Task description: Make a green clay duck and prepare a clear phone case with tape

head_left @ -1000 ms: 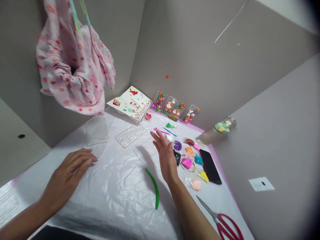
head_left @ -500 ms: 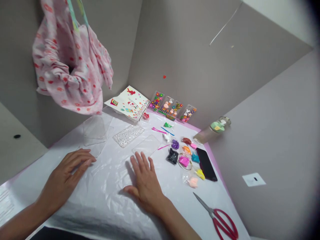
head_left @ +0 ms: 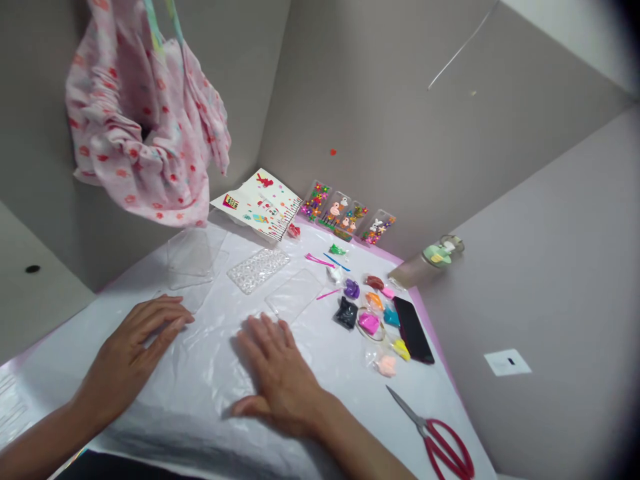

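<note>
My right hand (head_left: 277, 380) lies flat on the white plastic sheet (head_left: 200, 413), fingers stretched and thumb out to the left. Just beyond its fingertips is a clear phone case (head_left: 295, 293). My left hand (head_left: 137, 350) rests on the sheet at the left, its fingers extended and slightly bent, holding nothing I can see. By its fingertips lie several clear, flat cases (head_left: 190, 260), partly overlapping. Between the two hands and farther back sits a patterned clear phone case (head_left: 258, 270).
Small bags of coloured clay (head_left: 369, 323) are spread on the right beside a black phone (head_left: 414, 330). Red-handled scissors (head_left: 425, 427) lie front right. Decorated phone cases (head_left: 345, 213), a printed booklet (head_left: 260, 203) and a bottle (head_left: 425, 260) line the back. Pink cloth (head_left: 150, 127) hangs upper left.
My right hand has slid a little left and toward me over the sheet, away from the clear case. My left hand stays nearly in place. The view has shifted slightly.
</note>
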Demonstrator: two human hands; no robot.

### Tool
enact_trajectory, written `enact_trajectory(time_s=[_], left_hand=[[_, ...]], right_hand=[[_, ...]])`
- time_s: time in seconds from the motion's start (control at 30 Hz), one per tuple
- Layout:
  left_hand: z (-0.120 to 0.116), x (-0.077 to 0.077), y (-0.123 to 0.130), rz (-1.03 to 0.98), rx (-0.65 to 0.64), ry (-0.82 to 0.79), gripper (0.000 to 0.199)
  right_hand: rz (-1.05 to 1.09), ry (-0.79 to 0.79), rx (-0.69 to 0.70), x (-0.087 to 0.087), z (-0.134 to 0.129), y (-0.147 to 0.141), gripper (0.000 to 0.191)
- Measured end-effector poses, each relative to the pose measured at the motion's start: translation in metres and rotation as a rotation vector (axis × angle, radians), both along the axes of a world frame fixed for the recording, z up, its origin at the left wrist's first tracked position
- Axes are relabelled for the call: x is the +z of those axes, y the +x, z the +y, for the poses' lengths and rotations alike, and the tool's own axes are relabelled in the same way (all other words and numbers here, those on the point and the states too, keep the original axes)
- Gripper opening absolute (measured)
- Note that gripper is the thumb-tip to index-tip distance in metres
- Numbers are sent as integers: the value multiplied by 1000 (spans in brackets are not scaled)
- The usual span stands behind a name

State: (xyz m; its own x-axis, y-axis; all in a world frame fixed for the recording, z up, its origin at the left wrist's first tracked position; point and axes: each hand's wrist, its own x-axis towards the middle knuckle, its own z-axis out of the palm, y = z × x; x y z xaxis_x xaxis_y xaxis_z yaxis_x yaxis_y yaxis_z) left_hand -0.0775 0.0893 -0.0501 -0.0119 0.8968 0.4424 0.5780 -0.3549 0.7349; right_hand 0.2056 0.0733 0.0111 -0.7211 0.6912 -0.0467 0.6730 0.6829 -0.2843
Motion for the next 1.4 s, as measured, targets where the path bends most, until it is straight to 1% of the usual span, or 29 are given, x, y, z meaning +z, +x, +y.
enact_trajectory(time_s=[0.1, 0.17, 0.23, 0.33, 0.4, 0.43, 0.47, 0.53, 0.63, 0.7, 0.77, 0.8, 0.93, 1.0, 1.03, 1.1, 1.2, 1.27, 1.33, 1.4], left_hand=[[0, 1, 0, 3, -7, -16, 33], [0, 3, 0, -3, -16, -39, 32], [0, 4, -1, -11, -21, -53, 29], [-1, 5, -1, -33, -11, -60, 26], [-2, 4, 0, -47, -5, -71, 26], [-2, 4, 0, -50, -5, -73, 26], [-2, 4, 0, -50, -7, -75, 27], [-1, 3, 0, -48, -7, -72, 29], [-1, 4, -1, -43, -18, -64, 31], [-1, 4, -2, -43, -27, -56, 30], [-2, 5, -2, -44, -29, -55, 28], [-2, 5, -2, -46, -27, -55, 27], [-4, 6, -1, -56, -19, -76, 24], [-4, 6, 0, -61, -12, -92, 24], [-3, 6, 0, -62, -12, -97, 24], [-3, 5, 0, -61, -13, -97, 24], [-2, 6, 0, -52, -18, -81, 24], [-1, 6, 0, -47, -15, -68, 25], [-1, 7, 0, -46, -13, -65, 25], [-2, 6, -1, -48, -20, -72, 23]], right_hand=[[56, 1, 92, 6, -4, -27, 87], [61, 4, 90, 6, -3, -26, 86], [30, 9, 41, 1, 1, -9, 87], [-37, 25, -67, -8, 7, 26, 92], [-53, 19, -108, -11, 7, 37, 94], [-45, 8, -108, -10, 5, 36, 95], [-27, -9, -92, -9, 3, 31, 96], [29, -58, -31, -4, -2, 10, 97], [123, -127, 68, 7, -9, -21, 92], [168, -155, 87, 14, -11, -27, 90], [231, -164, 48, 21, -10, -18, 90], [273, -161, 3, 24, -8, -9, 89], [457, -104, -255, 40, 6, 29, 75], [514, -75, -326, 42, 15, 35, 70], [524, -59, -334, 40, 20, 32, 69], [484, -21, -298, 31, 28, 19, 72], [277, 20, -149, 10, 36, -9, 80], [134, 34, -46, -2, 39, -20, 84], [49, 53, -5, -10, 41, -17, 86], [12, 71, -41, -13, 44, -3, 86]])
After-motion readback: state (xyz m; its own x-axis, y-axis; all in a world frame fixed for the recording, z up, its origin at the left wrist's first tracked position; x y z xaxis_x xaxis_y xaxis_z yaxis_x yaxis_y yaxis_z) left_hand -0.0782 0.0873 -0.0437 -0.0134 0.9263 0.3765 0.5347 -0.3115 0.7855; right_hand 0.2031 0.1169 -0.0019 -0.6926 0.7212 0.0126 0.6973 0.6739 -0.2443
